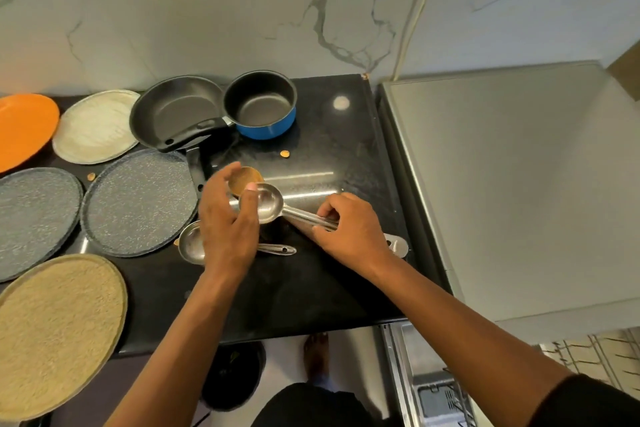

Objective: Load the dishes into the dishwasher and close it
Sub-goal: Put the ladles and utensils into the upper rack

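**Holding a steel ladle over the black counter**

Reaching both arms forward over the black counter, I have my right hand curled round the handle of a steel ladle, fingers folded over the shaft and thumb tucked against it. The ladle's bowl points toward the counter's left side and sits lifted a little above the surface. My left hand is beside that bowl, fingers loosely bent, with the thumb tip touching the bowl's rim; I cannot tell whether the other fingers grip anything. A wooden spoon head shows just behind my left hand. A second steel ladle lies flat on the counter under my left wrist, its handle running toward the right. A flat steel handle end pokes out from beneath my right hand, near the counter's right edge.

At the back edge stand a black frying pan and, touching it on its right, a blue saucepan with a dark inside. Along the left side lie flat plates: an orange plate, a cream plate, two speckled grey plates and a tan plate at the front left corner. The dishwasher is right of the counter, its door open and a wire rack showing at the lower right.
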A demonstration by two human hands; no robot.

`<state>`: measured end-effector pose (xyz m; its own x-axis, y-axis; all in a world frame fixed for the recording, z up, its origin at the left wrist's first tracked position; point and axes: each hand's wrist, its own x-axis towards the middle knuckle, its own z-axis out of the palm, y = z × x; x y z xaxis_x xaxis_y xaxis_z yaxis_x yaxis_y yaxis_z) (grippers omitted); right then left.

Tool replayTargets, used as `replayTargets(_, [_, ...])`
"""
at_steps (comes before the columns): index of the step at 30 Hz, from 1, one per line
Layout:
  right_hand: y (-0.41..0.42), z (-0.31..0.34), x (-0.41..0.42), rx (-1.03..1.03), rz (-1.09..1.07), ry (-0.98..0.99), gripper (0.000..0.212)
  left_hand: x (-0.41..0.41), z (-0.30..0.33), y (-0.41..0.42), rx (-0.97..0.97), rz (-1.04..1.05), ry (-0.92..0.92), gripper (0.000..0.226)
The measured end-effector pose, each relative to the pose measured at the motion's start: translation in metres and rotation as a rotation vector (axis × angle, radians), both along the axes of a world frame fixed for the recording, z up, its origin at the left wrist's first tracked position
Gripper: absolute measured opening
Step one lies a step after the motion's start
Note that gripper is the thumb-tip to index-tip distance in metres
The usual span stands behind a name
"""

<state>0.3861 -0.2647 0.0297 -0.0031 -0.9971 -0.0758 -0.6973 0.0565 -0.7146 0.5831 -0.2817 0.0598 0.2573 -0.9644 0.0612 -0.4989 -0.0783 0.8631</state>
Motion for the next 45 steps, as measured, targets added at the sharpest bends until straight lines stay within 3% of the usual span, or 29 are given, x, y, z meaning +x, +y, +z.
replayTargets(2, [0.008,0.009,-0.013,-0.011,-0.105,-0.115,0.017,-0.012,0.006,0.004,-0.027,0.070,0.062,0.057])
replayTargets(5, [0.022,0.023,-0.036,-0.037,-0.231,-0.280,0.019,-0.042,0.021,0.006,0.096,0.055,0.337,0.067])
replayTargets(8, [0.043,0.034,-0.066,-0.100,-0.304,-0.343,0.022,-0.086,0.037,0.002,0.219,-0.173,0.637,0.042])
replayTargets(13, [0.094,0.046,-0.129,-0.147,-0.397,-0.372,0.022,-0.182,0.051,0.017,0.226,-0.431,0.700,0.020])
replayTargets(16, [0.133,0.050,-0.173,-0.166,-0.459,-0.400,0.009,-0.240,0.049,0.041,0.259,-0.614,0.640,0.016])
replayTargets(19, [0.181,0.050,-0.226,-0.160,-0.518,-0.401,0.015,-0.301,0.042,0.081,0.273,-0.805,0.508,0.024])
replayTargets(25, [0.287,0.036,-0.325,-0.104,-0.598,-0.342,0.010,-0.393,0.022,0.178,0.079,-1.104,0.186,0.028])
replayTargets(31, [0.371,0.007,-0.414,-0.100,-0.701,-0.286,0.031,-0.479,-0.011,0.258,0.084,-1.274,0.114,0.038])
replayTargets(35, [0.404,-0.025,-0.454,-0.196,-0.878,-0.121,0.047,-0.522,-0.051,0.282,0.177,-1.459,0.046,0.054])
replayTargets(40, [0.409,-0.082,-0.508,-0.328,-1.132,-0.248,0.032,-0.561,-0.134,0.273,0.248,-1.468,-0.182,0.067])
replayTargets(45, [0.380,-0.122,-0.550,-0.490,-1.314,-0.400,0.016,-0.609,-0.213,0.242,0.386,-1.328,-0.270,0.072])
